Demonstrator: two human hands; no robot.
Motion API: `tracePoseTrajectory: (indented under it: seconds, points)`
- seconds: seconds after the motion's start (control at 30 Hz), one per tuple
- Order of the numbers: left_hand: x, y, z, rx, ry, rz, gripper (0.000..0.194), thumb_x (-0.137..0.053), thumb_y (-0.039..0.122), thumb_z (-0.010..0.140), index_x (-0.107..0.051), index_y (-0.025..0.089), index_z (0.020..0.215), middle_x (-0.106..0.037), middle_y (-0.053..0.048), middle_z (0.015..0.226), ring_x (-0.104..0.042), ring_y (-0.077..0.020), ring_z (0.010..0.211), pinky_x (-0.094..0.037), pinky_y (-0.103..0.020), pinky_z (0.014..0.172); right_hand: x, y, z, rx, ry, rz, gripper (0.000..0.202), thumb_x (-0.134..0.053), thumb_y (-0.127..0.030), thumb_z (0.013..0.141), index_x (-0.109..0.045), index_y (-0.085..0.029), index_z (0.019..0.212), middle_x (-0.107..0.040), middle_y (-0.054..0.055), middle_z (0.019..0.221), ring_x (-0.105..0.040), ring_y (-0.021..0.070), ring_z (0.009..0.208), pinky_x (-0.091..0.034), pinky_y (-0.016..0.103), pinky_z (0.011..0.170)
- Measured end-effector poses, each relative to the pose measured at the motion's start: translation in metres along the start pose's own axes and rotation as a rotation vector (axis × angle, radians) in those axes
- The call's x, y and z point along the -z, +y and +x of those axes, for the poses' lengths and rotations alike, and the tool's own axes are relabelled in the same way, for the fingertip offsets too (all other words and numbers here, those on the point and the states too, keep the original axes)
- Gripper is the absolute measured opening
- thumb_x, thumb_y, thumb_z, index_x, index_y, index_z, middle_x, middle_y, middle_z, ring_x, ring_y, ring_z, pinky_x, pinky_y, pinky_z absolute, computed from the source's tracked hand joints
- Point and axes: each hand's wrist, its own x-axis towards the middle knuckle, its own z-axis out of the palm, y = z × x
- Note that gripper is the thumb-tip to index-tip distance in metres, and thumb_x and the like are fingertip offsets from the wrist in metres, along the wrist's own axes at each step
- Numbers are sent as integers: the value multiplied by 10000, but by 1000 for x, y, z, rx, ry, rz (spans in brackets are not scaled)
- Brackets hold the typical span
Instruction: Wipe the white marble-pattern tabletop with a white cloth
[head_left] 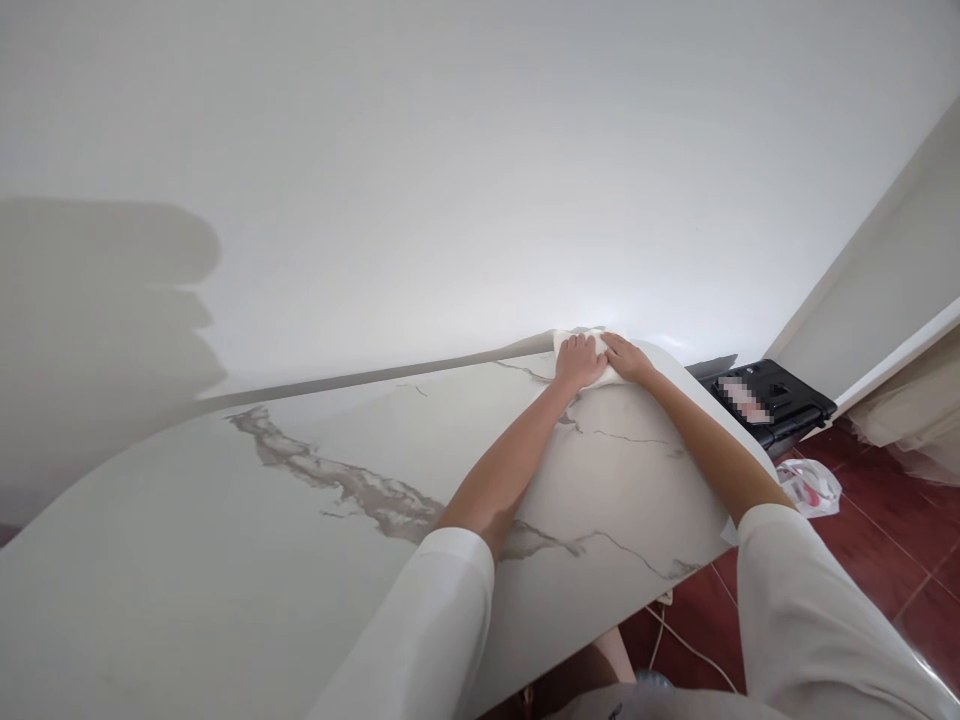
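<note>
A folded white cloth point(615, 377) lies at the far edge of a white marble-patterned table point(300, 580), close to the wall. My left hand point(582, 362) rests on top of it, fingers curled over it and pressing it down. Just to the right, my right hand point(628, 358) grips the cloth's right side, its fingers pointing toward the left hand. Both arms are stretched far forward over the tabletop. The underside of the cloth is hidden.
A white wall point(480, 180) runs behind the table, with a narrow gap along the edge. On the red tiled floor point(885, 530) at the right are a black case point(787, 395) and a plastic bag point(814, 487). A white cable point(697, 652) hangs below the front edge.
</note>
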Motion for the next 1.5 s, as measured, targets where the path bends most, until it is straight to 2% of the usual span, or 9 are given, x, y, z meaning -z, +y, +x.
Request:
tracePoseTrajectory:
  seconds: [0.23,0.57,0.73,0.9,1.23,1.5]
  points:
    - [0,16,-23,-15,14,-8,432,-334,343,963,-520,122,1284,-531,-157,1369,-443,-289,1289,-314,-392,1105,7,-5,-33,-14,-14,-4,569,-293,-301,940,-430,-173,1476,-389,55,1575,-307,233,1476,-262,453,1226]
    - [5,48,-80,-36,-8,-26,478,-331,350,969,-486,101,1347,-489,-165,1431,-400,-292,1339,-292,-404,1125,12,-7,-99,38,0,-20,563,-300,-323,952,-433,-157,1474,-401,78,1566,-318,250,1471,-267,460,1227]
    - [9,61,-106,-33,10,-18,492,-349,342,966,-484,86,1363,-503,-167,1418,-408,-293,1336,-292,-397,1127,13,-10,-126,85,21,-1,555,-299,-379,973,-438,-193,1476,-431,67,1549,-330,268,1466,-275,478,1226]
    - [17,77,-134,-3,-18,-21,521,-338,359,973,-455,83,1399,-453,-166,1484,-366,-300,1383,-259,-425,1161,16,-15,-155,122,15,-39,576,-288,-336,965,-429,-113,1477,-406,118,1559,-325,266,1468,-266,460,1232]
    - [29,108,-183,19,-52,-38,568,-336,384,973,-409,74,1444,-400,-176,1539,-339,-309,1425,-250,-452,1180,23,-18,-209,214,45,-63,574,-292,-344,963,-430,-139,1480,-441,105,1537,-352,276,1454,-294,496,1218]
    - [31,131,-218,24,-39,-26,588,-339,384,973,-401,62,1461,-397,-185,1545,-336,-319,1438,-257,-462,1187,31,-18,-249,250,25,-48,566,-272,-375,982,-392,-203,1508,-422,72,1552,-344,267,1459,-298,515,1214]
